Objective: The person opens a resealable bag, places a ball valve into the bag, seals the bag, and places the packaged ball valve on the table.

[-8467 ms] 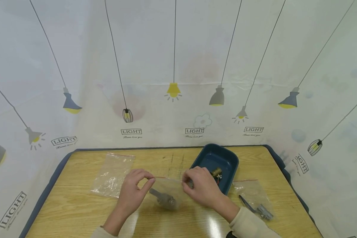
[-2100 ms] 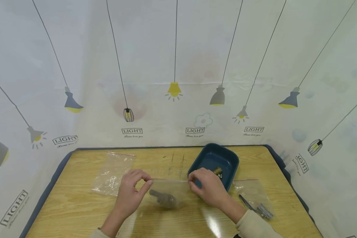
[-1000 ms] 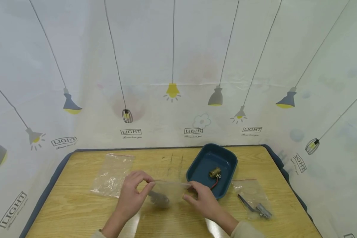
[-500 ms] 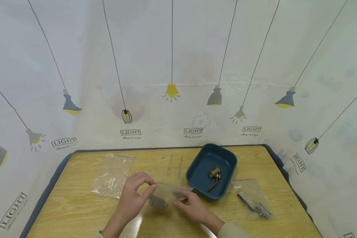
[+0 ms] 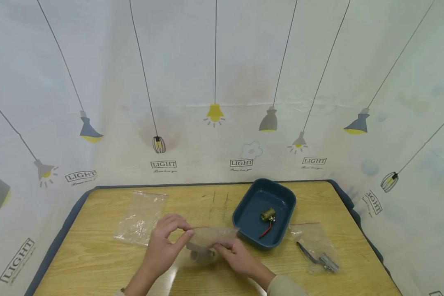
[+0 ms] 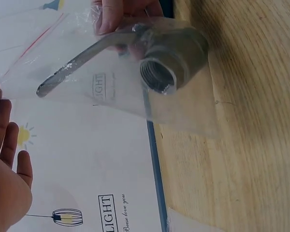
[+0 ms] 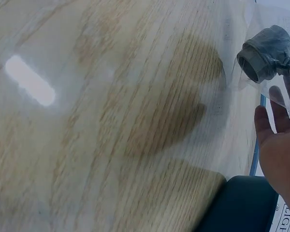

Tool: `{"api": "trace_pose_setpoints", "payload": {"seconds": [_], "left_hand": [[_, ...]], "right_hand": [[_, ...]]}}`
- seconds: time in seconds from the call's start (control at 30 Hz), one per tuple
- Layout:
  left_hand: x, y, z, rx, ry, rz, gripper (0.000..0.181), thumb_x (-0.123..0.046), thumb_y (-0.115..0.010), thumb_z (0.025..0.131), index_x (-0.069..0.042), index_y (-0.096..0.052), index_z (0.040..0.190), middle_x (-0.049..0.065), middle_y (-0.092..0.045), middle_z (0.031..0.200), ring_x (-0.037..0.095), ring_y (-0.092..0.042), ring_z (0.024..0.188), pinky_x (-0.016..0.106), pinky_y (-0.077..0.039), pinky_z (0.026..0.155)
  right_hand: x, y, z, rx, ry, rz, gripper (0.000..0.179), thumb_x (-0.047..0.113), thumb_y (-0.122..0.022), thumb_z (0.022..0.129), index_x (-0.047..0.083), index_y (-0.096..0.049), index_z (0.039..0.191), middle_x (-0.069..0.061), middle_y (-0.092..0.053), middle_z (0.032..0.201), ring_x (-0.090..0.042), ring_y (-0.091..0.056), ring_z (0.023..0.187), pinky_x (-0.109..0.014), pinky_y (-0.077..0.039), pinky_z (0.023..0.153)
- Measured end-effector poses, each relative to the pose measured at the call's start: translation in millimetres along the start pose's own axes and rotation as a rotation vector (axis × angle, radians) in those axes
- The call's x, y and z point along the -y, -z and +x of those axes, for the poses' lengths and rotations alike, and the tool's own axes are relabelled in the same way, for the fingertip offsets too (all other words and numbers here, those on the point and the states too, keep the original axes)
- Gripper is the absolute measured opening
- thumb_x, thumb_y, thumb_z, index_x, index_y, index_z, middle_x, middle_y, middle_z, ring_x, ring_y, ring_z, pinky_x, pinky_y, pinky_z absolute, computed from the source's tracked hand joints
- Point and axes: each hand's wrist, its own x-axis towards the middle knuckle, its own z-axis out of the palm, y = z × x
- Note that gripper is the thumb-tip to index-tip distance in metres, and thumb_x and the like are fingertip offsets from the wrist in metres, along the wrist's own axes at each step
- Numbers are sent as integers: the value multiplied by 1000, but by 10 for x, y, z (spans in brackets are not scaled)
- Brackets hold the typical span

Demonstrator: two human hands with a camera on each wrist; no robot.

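A clear zip-lock bag (image 5: pixel 211 236) with a red seal line hangs just above the table, held by both hands. Inside it lies a grey metal ball valve (image 6: pixel 181 55) with a long lever; its threaded bore faces the left wrist camera. My left hand (image 5: pixel 166 238) pinches the bag's upper left corner between thumb and fingertips. Farther right and lower, my right hand (image 5: pixel 240 257) pinches the plastic beside the valve, thumb in front, fingers behind. In the right wrist view, that hand's fingers spread behind the film, close to the valve.
Behind the right hand stands a dark blue tray (image 5: pixel 264 193) containing a brass valve (image 5: pixel 268 213) with a red lever. Right of it lies another zip-lock bag (image 5: pixel 311 234) with a grey valve (image 5: pixel 328 263). A flat clear bag (image 5: pixel 140 218) lies at the left.
My right hand has left the bag's upper right corner, moving left and down to pinch nearer the valve. The valve has turned inside the bag. My left hand has kept its corner.
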Motion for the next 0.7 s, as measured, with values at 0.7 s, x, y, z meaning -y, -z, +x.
{"api": "trace_pose_setpoints", "payload": {"seconds": [0.7], "left_hand": [[248,2,-181,59,230,35,14,-15,-76,84,-26,-68,83,-17,-64,83,7,-58,89,30,-48,83]], "right_hand": [[74,157,-165,157,-14,-59,22,19,-50,101,8,-66,92,-1,-56,75,5,-47,71,-14,-43,65]]}}
